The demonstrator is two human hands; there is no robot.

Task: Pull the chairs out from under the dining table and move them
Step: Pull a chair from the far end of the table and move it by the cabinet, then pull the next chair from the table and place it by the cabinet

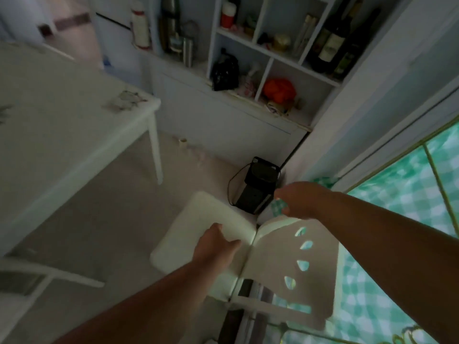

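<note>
White chair [248, 247] stands clear of the desk [62, 115], on the floor by the green-checked glass door [409, 207], its back toward the door. Seat looks like a pale cushioned pad; backrest is a rigid panel with a row of leaf-shaped cutouts. Judged stiff, fairly light, smooth-painted, so somewhat slippery; not fragile.

Left hand [216, 247] lies on the seat where it meets the backrest, fingers curled at the junction; whether it truly grips cannot be told. Right hand [298, 202] hovers just above the backrest's top corner, fingers loosely spread, holding nothing.

Best holds, by judgement: top rail of the backrest and the seat's rear edge.

Chair legs mostly hidden under the seat. Second white chair [37, 276] at lower left, cut off. Whole view blurred. Black box with cord [258, 184] sits in the corner near the chair.
</note>
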